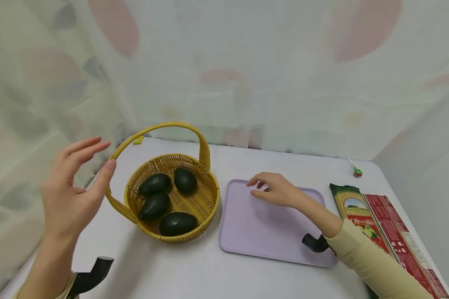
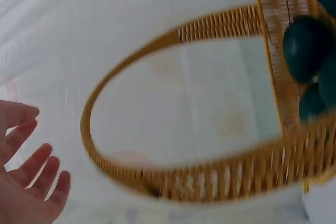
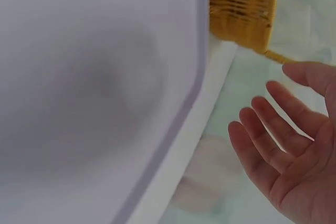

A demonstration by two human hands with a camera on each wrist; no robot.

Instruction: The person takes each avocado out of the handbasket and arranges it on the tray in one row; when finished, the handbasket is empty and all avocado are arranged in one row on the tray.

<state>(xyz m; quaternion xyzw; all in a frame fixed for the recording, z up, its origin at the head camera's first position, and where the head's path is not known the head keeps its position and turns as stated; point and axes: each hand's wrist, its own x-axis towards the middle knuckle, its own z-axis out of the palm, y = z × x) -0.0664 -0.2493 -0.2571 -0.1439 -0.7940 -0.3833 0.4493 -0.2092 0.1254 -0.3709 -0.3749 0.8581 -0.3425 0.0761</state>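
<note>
A yellow woven basket with a tall arched handle stands left of centre. In it lie several dark green avocados. My left hand is raised just left of the handle, thumb and fingers spread and nothing in them; in the left wrist view a gap shows between that hand and the handle. To the basket's right lies a flat lilac tray. Above its far part hovers my right hand, holding nothing, its fingers relaxed and slightly bent in the right wrist view.
At the table's right side lie a green and red Olivoilà packet and a red printed packet. Farther back is a small wrapped lollipop. A small yellow object sits at the back left edge. Patterned curtains hang behind the table.
</note>
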